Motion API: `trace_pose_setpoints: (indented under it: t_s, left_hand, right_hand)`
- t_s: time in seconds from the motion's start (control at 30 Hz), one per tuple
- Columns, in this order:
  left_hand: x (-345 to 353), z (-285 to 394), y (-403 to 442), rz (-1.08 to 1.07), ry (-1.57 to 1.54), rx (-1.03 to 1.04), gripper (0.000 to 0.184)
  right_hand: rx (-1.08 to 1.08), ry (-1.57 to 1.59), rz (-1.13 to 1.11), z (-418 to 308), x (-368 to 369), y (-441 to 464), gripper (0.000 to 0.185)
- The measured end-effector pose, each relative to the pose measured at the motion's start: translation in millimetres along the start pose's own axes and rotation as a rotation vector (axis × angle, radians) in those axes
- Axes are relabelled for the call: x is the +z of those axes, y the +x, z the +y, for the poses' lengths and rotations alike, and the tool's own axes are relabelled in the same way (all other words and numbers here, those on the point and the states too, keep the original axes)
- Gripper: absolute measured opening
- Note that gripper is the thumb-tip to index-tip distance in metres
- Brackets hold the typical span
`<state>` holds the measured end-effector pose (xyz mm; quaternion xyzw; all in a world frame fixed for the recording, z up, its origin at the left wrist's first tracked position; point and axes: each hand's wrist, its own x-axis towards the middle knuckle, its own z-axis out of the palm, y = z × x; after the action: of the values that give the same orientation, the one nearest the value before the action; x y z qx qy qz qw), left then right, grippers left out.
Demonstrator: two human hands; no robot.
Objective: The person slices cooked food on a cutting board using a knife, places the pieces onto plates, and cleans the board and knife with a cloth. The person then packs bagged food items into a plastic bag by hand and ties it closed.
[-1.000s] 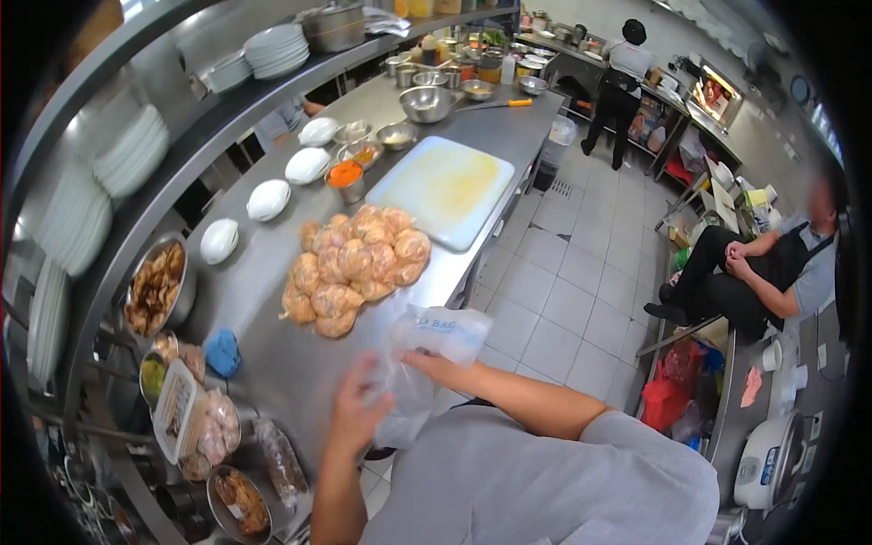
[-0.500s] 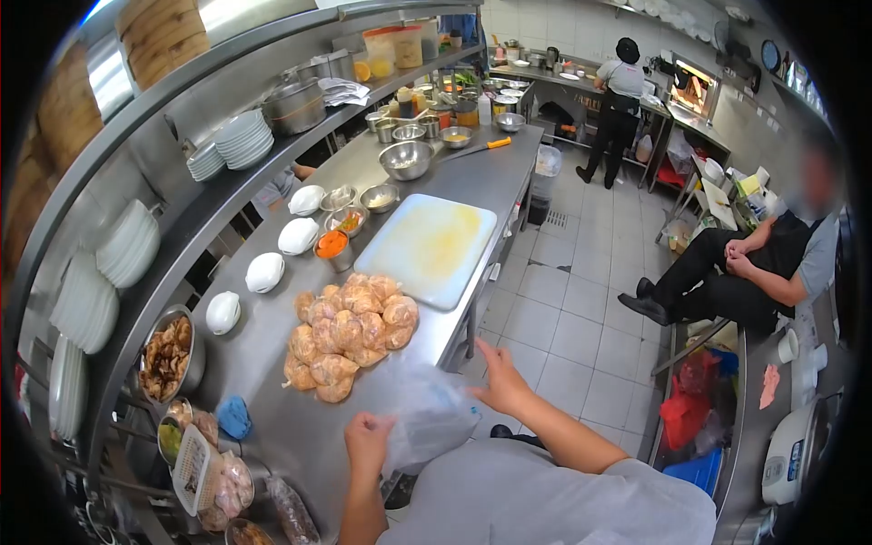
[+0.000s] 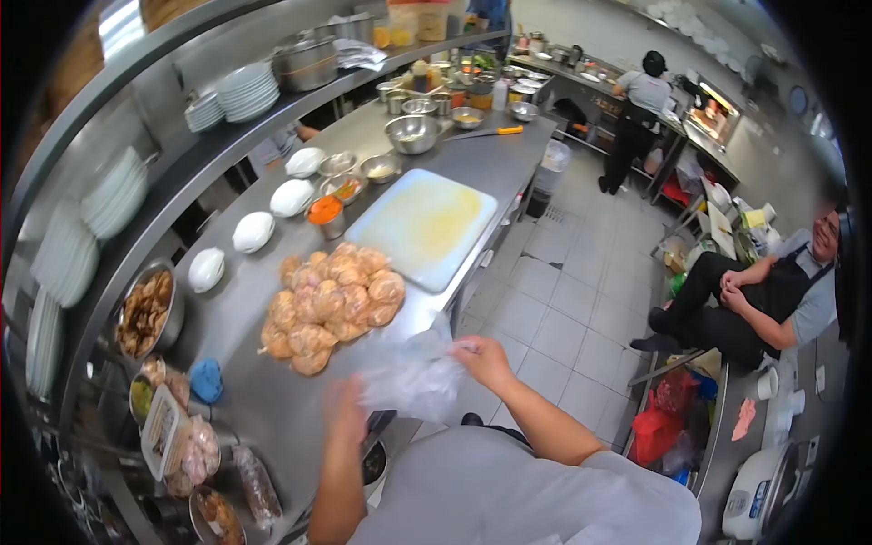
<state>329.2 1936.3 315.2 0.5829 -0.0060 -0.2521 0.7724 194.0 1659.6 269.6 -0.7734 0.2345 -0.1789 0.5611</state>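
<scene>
A clear plastic bag (image 3: 413, 377) is stretched between my two hands above the near edge of the steel counter. My right hand (image 3: 486, 361) pinches its right edge between thumb and fingers. At the left side of the bag is my left hand (image 3: 345, 409), blurred by motion, its fingers closed at the film. Just beyond the bag lies a heap of tied clear bags of light-brown food (image 3: 331, 304); what the food is I cannot make out. Behind the heap, a white cutting board (image 3: 427, 227) with yellowish stains lies flat.
White wrapped bundles (image 3: 252, 232) line the counter's left side, near a metal cup of orange food (image 3: 325, 216). A knife (image 3: 495, 133) lies farther back. At left are a bowl of brown pieces (image 3: 147, 313) and a blue cloth (image 3: 206, 380). One person sits at right; another stands at the back.
My right hand has gone from spread fingers to pinching the bag's edge. The bag has gathered and risen slightly, and my left hand has moved left and down. The view has shifted.
</scene>
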Motion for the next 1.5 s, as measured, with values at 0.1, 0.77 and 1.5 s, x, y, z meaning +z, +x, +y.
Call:
trace_pose_setpoints:
  t_s: [0.1,0.77,1.5]
  left_hand:
    - [-64,6,7,0.151,-0.115,0.086,0.024]
    - [-173,-4,-57,0.588,0.402,0.074,0.045]
    - [-178,-19,-107,1.009,0.968,0.412,0.098]
  right_hand:
    - [0.311,0.122,0.240,40,-44,7,0.019]
    - [-0.302,-0.530,-0.698,-107,58,54,0.093]
    - [-0.779,-0.663,-0.027,-17,242,178,0.067]
